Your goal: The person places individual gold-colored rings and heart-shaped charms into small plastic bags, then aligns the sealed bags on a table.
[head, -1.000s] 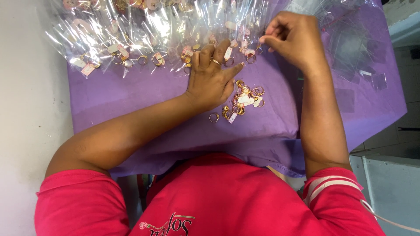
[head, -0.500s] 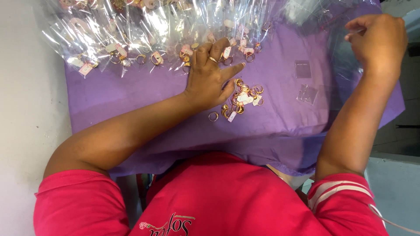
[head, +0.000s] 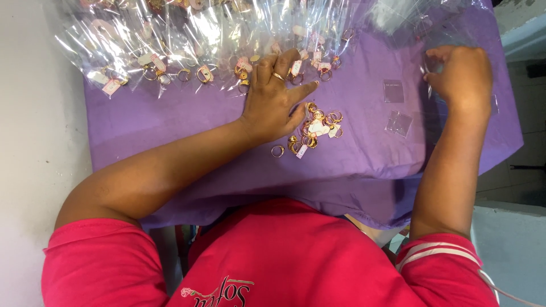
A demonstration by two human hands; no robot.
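Observation:
My left hand (head: 276, 99) lies flat on the purple cloth (head: 187, 122), fingers spread, a ring on one finger. Its fingertips touch the row of clear plastic bags (head: 170, 42) that hold gold rings with small tags. Just right of that hand sits a loose pile of gold rings (head: 313, 128). My right hand (head: 460, 77) is far to the right, fingers curled at a stack of small clear bags (head: 435, 62) near the cloth's right edge. Whether it grips one is unclear.
Two small empty clear bags (head: 395, 108) lie on the cloth between my hands. A pale wall or floor (head: 34, 142) runs along the left. The cloth hangs over the front edge toward my red shirt (head: 284, 261).
My right hand moved from the bags near the middle out to the right edge of the cloth, then slightly lower. My left hand stayed flat in place.

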